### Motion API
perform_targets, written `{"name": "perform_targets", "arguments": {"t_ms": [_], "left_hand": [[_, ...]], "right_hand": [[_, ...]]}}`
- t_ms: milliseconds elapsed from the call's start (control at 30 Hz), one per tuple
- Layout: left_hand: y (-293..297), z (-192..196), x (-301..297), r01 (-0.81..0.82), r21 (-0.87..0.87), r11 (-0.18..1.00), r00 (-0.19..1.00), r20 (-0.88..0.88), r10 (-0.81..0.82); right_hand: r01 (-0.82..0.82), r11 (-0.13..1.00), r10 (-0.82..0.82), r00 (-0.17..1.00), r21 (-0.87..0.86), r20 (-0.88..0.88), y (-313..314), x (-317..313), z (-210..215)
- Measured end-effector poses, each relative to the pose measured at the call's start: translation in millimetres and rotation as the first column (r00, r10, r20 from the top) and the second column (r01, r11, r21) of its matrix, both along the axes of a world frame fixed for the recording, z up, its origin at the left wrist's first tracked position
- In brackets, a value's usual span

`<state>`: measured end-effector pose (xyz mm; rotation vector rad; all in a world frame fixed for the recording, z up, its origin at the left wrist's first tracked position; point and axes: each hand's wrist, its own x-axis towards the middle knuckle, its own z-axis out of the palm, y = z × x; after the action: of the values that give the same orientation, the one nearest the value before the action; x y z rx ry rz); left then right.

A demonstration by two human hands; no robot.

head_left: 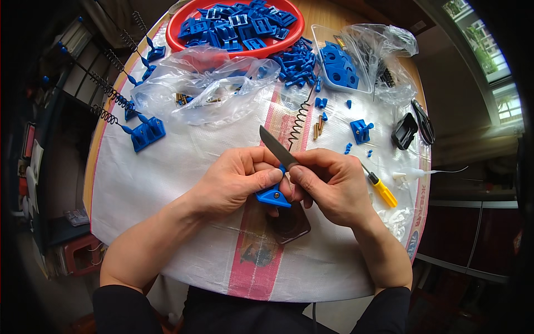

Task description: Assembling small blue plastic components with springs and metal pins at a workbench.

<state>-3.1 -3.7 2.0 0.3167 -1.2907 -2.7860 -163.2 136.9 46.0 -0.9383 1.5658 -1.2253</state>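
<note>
Near the middle of the table, my left hand [233, 173] is closed on a blue plastic bracket [272, 197] with a small brass-coloured pin in its side. A black coiled wire [298, 121] runs away behind the knife, seemingly from the bracket's upper part; the joint is hidden by my fingers. My right hand [336, 181] grips a knife [271, 142], its grey blade pointing up and left. The blade's lower part lies against the bracket's blue stem between my thumbs. Under my hands lies a dark flat rectangular object [293, 227], partly covered.
A red basin [172, 33] of blue parts stands at the back, beside loose blue pieces [297, 64] and a clear tray [361, 86]. Finished-looking brackets with coiled wires [147, 134] line the left edge. A yellow screwdriver [385, 193] and black scissors [424, 125] lie at right.
</note>
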Motion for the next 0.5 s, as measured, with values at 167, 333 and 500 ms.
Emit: {"name": "perform_targets", "arguments": {"t_ms": [167,333,500], "left_hand": [[-1.0,1.3,0.2,0.021,0.032,0.999,1.000,-0.011,-0.020],[-1.2,0.9,-0.4,0.013,0.013,1.000,1.000,-0.027,-0.012],[-0.4,1.3,-0.7,0.012,0.021,1.000,0.999,-0.030,-0.012]], "right_hand": [[0.002,1.000,-0.003,1.000,0.009,0.014,0.0,0.6,1.0],[0.006,1.000,-0.006,1.000,0.012,0.016,0.3,0.2,-1.4],[0.039,0.999,-0.040,0.988,0.007,0.147,-0.7,-3.7,-7.8]]}}
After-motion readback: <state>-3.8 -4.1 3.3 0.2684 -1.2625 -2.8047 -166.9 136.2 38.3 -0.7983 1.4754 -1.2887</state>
